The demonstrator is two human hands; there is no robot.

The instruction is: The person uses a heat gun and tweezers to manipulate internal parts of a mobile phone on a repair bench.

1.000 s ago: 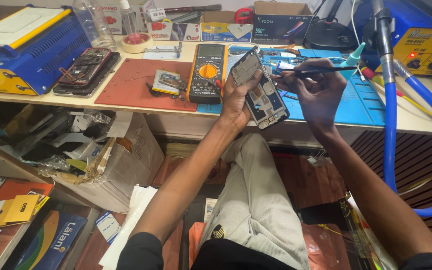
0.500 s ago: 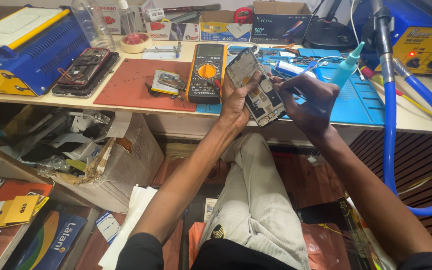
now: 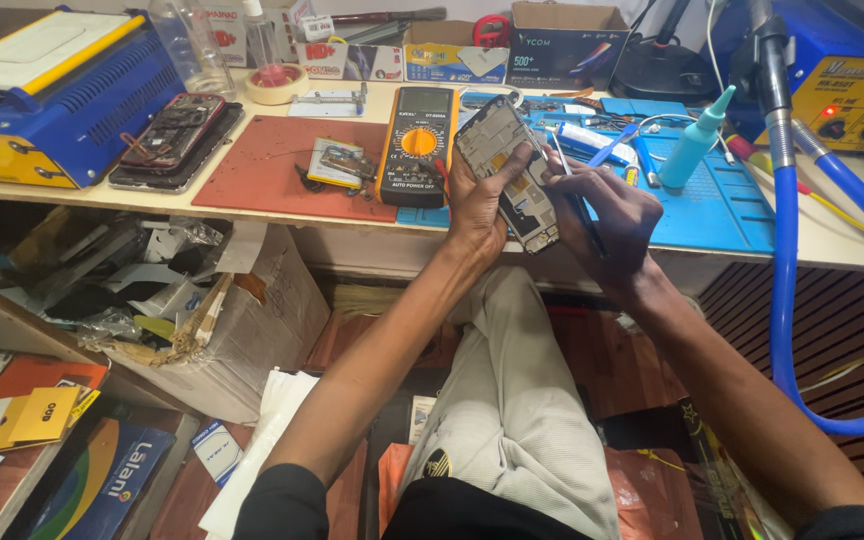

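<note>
My left hand grips an opened phone frame by its left edge and holds it tilted just in front of the workbench edge, its bare inner side facing me. My right hand holds a thin dark tool like a pen, its tip resting on the right side of the phone frame. A yellow multimeter lies on the bench just left of the phone. A teal squeeze bottle stands on the blue work mat to the right.
A red mat carries small phone parts. Another opened phone lies further left beside a blue machine. A blue hose hangs at the right. Boxes line the back of the bench; cartons and papers fill the floor at left.
My right hand has swung down from beside the phone, bringing the tool tip onto the frame. My left hand keeps its grip and has tilted the phone slightly.
</note>
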